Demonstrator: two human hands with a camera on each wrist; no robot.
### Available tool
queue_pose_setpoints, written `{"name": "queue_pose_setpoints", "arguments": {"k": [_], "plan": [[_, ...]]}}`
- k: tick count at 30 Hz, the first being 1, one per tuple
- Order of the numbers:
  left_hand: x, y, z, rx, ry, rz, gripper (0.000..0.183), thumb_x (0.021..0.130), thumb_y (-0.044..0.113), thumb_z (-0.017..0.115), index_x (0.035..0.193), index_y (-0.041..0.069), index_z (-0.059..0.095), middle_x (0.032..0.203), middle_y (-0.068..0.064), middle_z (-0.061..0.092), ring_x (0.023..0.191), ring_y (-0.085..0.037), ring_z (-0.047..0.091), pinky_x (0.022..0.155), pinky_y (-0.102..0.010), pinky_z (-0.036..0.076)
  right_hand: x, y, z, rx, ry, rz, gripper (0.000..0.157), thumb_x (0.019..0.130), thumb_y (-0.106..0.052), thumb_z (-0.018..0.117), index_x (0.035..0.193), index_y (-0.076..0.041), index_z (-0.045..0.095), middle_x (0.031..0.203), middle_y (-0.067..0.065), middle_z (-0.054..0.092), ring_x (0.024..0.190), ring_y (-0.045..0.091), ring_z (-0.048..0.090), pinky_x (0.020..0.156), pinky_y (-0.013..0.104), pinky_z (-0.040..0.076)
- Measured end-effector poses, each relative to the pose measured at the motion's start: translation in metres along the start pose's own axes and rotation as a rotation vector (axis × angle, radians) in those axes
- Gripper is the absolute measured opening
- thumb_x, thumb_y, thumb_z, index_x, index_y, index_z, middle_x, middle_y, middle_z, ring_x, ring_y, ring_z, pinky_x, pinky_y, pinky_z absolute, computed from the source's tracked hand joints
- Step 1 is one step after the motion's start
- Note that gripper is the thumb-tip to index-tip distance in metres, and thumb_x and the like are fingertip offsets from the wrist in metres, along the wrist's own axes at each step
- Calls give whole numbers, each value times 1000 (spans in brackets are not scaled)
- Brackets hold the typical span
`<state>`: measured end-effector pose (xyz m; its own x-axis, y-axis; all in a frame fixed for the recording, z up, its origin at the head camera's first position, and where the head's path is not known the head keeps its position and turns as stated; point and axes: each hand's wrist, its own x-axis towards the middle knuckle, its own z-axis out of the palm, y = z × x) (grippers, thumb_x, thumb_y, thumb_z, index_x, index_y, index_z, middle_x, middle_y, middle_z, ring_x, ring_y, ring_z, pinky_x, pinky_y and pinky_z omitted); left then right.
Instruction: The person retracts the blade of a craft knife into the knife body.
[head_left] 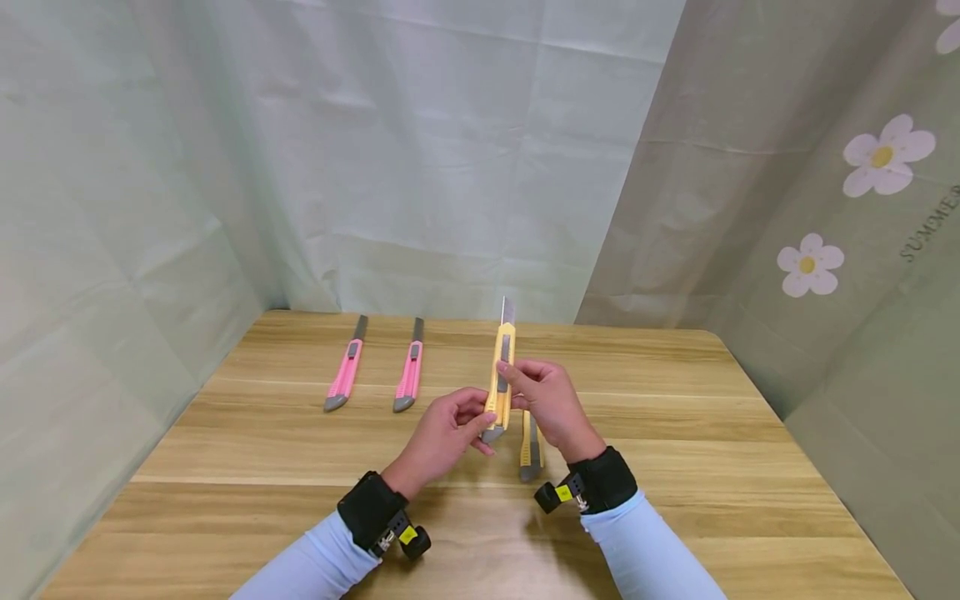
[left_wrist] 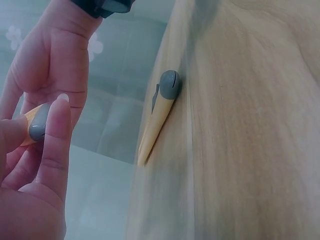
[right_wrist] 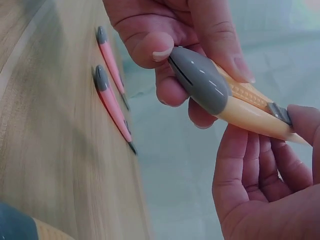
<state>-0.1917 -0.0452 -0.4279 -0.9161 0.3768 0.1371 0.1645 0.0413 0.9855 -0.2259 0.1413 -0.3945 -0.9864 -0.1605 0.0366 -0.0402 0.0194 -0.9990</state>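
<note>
Both hands hold one yellow box cutter (head_left: 497, 379) upright above the table, its blade (head_left: 508, 311) out at the top. My left hand (head_left: 446, 429) grips the lower end near the grey cap (right_wrist: 202, 80). Higher up, my right hand (head_left: 553, 406) pinches the body, its thumb on the grey slider (right_wrist: 280, 113). A second yellow box cutter (head_left: 531, 450) lies on the table below the right hand, which partly hides it in the head view; the left wrist view shows its grey end (left_wrist: 170, 85).
To the left on the wooden table (head_left: 247, 450) lie two pink box cutters, one further left (head_left: 344, 375) and one nearer the middle (head_left: 408, 377), both with dark blades out. A pale curtain (head_left: 420, 167) hangs behind the table's far edge and along its sides.
</note>
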Motion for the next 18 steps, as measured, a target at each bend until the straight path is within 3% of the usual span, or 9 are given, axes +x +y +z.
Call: {"name": "queue_pose_setpoints", "arguments": {"k": [3, 10, 15, 18], "plan": [[0, -1, 0, -4, 2, 0, 28, 102, 13, 64, 128, 3, 63, 110, -21, 70, 88, -20, 71, 72, -45, 68, -1, -1, 0, -14, -4, -15, 35, 97, -30, 72, 111, 3, 75, 100, 14, 70, 79, 17, 69, 79, 37, 66], [-1, 0, 0, 2, 16, -3, 27, 101, 13, 64, 128, 7, 64, 107, -16, 70, 87, -20, 70, 71, -46, 68, -1, -1, -1, -22, -15, -40, 35, 97, -28, 73, 112, 3, 75, 104, 20, 71, 82, 17, 69, 79, 37, 66], [-1, 1, 0, -2, 13, 1, 27, 102, 13, 64, 128, 7, 64, 107, -16, 70, 87, -22, 71, 71, -47, 67, -1, -1, -1, -16, -34, -50, 36, 97, -22, 72, 117, 8, 72, 97, 6, 73, 83, 17, 69, 76, 34, 65], [-1, 0, -1, -6, 13, 4, 27, 102, 12, 63, 128, 7, 64, 106, -16, 70, 86, -23, 71, 71, -48, 67, -2, -2, -1, -20, -52, -63, 34, 98, -17, 71, 119, 9, 70, 98, 5, 72, 85, 17, 68, 75, 31, 65]]}}
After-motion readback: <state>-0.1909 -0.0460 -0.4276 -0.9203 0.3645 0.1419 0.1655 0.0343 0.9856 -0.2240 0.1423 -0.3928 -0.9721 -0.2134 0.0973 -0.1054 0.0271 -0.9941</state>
